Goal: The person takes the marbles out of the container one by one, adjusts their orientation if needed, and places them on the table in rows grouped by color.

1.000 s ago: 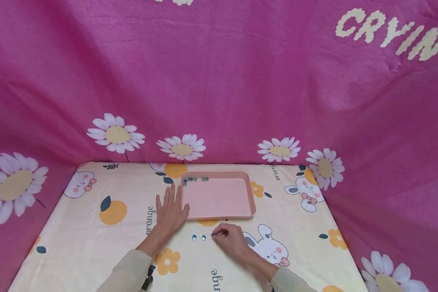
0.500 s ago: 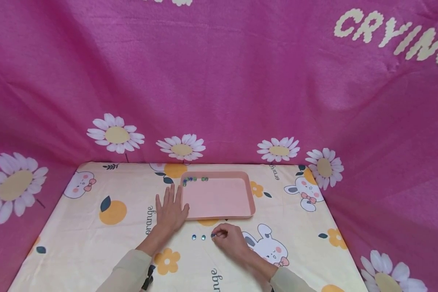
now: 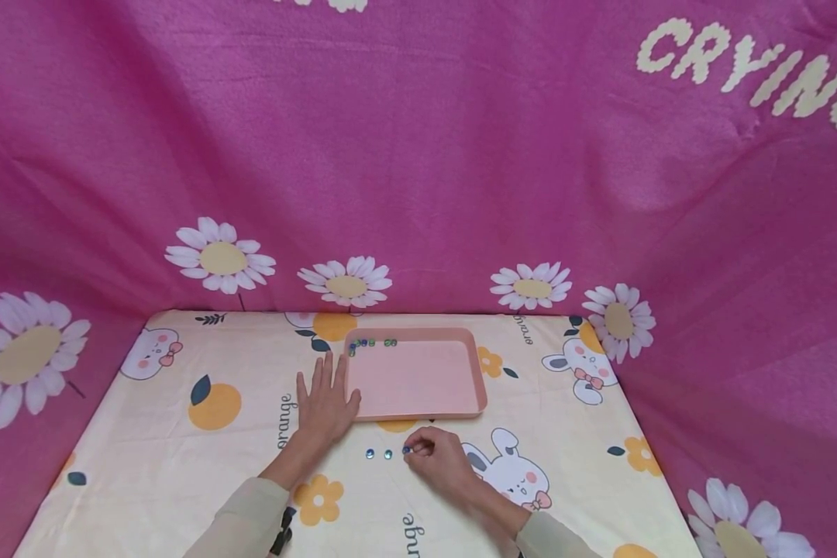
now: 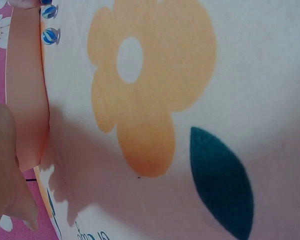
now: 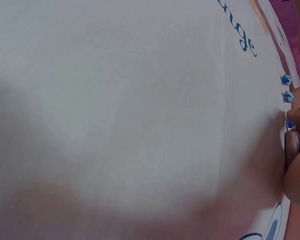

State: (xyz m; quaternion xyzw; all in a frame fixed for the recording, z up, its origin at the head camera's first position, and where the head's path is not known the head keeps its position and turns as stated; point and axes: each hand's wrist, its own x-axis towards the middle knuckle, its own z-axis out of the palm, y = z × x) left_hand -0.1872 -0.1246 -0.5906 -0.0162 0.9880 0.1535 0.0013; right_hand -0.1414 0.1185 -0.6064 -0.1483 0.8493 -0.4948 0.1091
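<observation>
My right hand [image 3: 438,457] pinches a blue marble [image 3: 407,449] between thumb and finger, low over the cloth. In the right wrist view this swirled marble [image 5: 290,123] shows between the fingertips. Just left of it, two blue-and-white glass marbles, a nearer one [image 3: 388,455] and a farther one [image 3: 370,453], lie in a row with it. My left hand [image 3: 324,407] rests with fingers spread at the left side of a pink tray [image 3: 418,416], its thumb over the near left corner. Several green and blue marbles [image 3: 372,342] sit inside the tray along its far left corner.
A cream cloth [image 3: 244,465] printed with oranges, flowers and rabbits covers the table. Behind it and at both sides hangs a magenta curtain [image 3: 418,170] with daisies.
</observation>
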